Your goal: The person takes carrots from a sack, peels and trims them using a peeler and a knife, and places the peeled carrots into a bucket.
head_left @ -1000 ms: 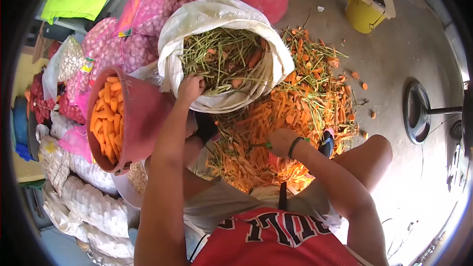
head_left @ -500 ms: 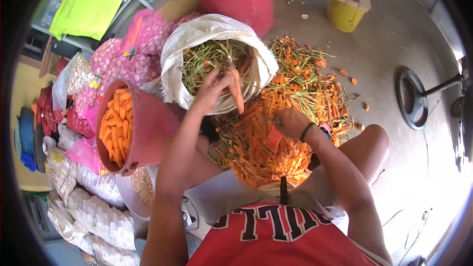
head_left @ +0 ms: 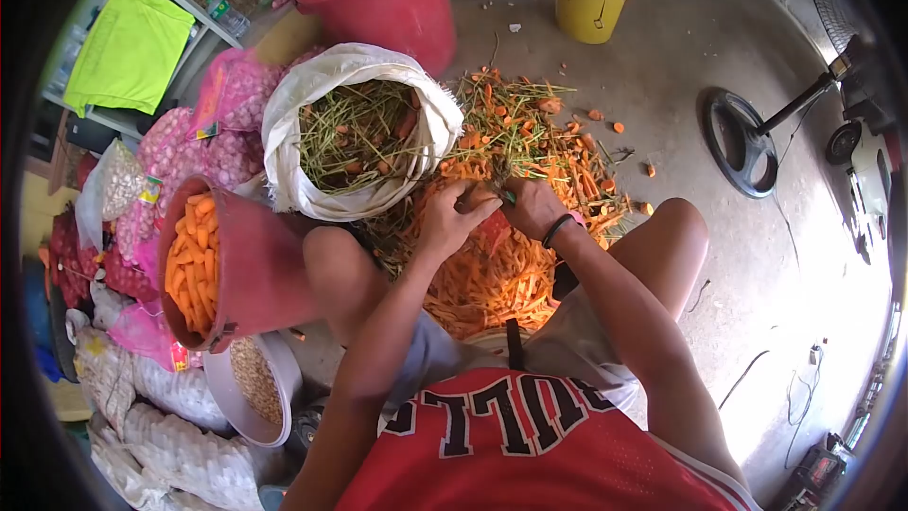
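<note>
Both of my hands meet above a heap of orange carrot peelings [head_left: 501,289]. My left hand [head_left: 448,221] is closed around a carrot [head_left: 483,200], with only part of it showing between the fingers. At its far end the dark stem top [head_left: 500,173] points away from me. My right hand [head_left: 535,209] grips a small tool with a green handle [head_left: 510,197] against that end; its blade is hidden, so its kind is unclear. Beyond my left hand stands an open white sack [head_left: 284,156] full of green stalks and carrot tops.
A tilted red bucket [head_left: 270,270] of peeled carrots [head_left: 192,270] stands by my left knee. Trimmed tops [head_left: 530,118] litter the floor beyond the peelings. Farther off are a large red tub [head_left: 397,14], a yellow bucket [head_left: 586,14] and a black fan base [head_left: 738,142].
My left hand has brought the carrot from over the sack back and right to my right hand. The right hand has lifted slightly to meet it. The view has shifted right.
</note>
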A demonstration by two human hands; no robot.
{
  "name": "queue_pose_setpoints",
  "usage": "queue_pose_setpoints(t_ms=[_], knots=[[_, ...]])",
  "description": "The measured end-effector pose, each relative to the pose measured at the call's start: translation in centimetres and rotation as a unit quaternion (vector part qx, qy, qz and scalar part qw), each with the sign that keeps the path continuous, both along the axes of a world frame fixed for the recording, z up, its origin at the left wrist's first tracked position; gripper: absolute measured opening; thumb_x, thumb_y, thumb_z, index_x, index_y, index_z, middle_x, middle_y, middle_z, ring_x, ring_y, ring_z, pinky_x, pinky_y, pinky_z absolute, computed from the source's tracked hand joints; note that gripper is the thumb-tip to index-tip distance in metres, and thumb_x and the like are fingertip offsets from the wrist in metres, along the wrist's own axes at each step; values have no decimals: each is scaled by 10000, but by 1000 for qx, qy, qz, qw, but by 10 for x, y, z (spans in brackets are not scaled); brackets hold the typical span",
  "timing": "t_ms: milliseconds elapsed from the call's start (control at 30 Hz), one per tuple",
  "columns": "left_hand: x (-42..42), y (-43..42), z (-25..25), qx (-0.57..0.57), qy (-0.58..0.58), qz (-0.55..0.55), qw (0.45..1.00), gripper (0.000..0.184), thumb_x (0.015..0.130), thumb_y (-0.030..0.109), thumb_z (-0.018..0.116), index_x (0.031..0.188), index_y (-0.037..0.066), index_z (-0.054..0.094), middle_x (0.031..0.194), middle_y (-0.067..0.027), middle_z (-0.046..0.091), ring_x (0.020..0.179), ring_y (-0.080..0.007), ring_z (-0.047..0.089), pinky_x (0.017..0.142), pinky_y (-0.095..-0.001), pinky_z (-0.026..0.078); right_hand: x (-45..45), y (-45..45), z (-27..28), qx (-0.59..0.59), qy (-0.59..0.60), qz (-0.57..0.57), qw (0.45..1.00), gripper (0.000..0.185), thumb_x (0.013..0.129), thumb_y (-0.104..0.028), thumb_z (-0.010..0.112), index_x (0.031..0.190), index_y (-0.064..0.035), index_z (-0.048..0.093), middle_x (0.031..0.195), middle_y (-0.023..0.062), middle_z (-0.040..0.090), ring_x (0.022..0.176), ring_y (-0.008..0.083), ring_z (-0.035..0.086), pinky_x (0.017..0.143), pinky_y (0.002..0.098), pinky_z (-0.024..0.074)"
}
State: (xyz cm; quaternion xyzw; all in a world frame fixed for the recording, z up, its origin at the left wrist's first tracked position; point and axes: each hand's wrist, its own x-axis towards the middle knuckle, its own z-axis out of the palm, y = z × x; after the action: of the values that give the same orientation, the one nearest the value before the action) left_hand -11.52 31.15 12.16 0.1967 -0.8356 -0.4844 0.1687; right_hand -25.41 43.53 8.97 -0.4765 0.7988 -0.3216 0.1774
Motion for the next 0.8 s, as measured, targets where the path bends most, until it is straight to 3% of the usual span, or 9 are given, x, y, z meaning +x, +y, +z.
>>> queue_pose_setpoints(t_ms=[67,167,300,333,433,500,633,700,800], knots=[[4,1,1,24,-3,-11,1000,329,820,216,750,1011,-32,647,836,-65,671,770,-89,586,703,-275,482,-4,-1,-11,42,5,9,999,248,844,-215,592,940,1,664,809,243,665,780,397,662,716,439,535],[7,-2,-9,94,48,16,994,344,801,268,765,988,-7,675,862,-60,683,735,-119,606,700,-273,483,-36,3,-79,311,102,155,932,274,858,-234,592,888,27,669,804,212,678,744,353,669,686,423,536],[27,-24,-7,80,-84,21,993,348,806,231,768,1032,-7,652,816,-28,666,714,-90,582,683,-250,471,-22,-3,-78,356,1,143,923,338,888,-292,567,920,30,667,781,175,667,713,310,643,689,428,525],[35,-30,-3,224,-131,13,965,368,824,162,747,1125,11,597,868,-43,654,775,-102,598,716,-243,484,-21,-1,-82,346,6,147,927,322,891,-266,565,887,40,663,788,171,668,691,291,633,670,418,524],[54,-48,-6,274,120,59,952,408,837,99,719,1196,34,537,981,-74,627,873,-126,611,771,-246,500,-22,-1,-78,364,-12,153,919,312,902,-263,556,929,31,654,843,177,663,735,288,630,700,422,520],[76,-56,12,338,118,50,932,391,897,115,651,1256,44,512,1078,-76,594,927,-153,597,823,-306,501,-23,-9,-66,414,-38,137,899,371,906,-310,563,1066,15,642,984,200,661,884,322,637,785,445,513],[98,-52,11,362,34,36,931,424,957,180,586,1338,24,482,1008,-48,612,832,-128,589,750,-287,499,-4,-20,-42,289,-26,113,950,311,892,-277,578,1048,-14,637,966,187,665,862,328,640,774,454,508],[98,-48,-1,356,43,64,931,341,978,206,564,1252,3,567,956,-38,612,810,-103,572,713,-268,484,10,-29,-31,184,-15,90,979,287,861,-241,610,1032,-12,632,889,203,671,817,363,650,740,456,515],[93,-42,-28,211,34,116,970,368,944,282,623,1181,1,627,894,-20,652,728,-99,574,662,-280,470,29,-31,-6,9,-11,91,996,257,835,-198,632,998,0,627,806,226,662,763,401,651,680,453,525]])
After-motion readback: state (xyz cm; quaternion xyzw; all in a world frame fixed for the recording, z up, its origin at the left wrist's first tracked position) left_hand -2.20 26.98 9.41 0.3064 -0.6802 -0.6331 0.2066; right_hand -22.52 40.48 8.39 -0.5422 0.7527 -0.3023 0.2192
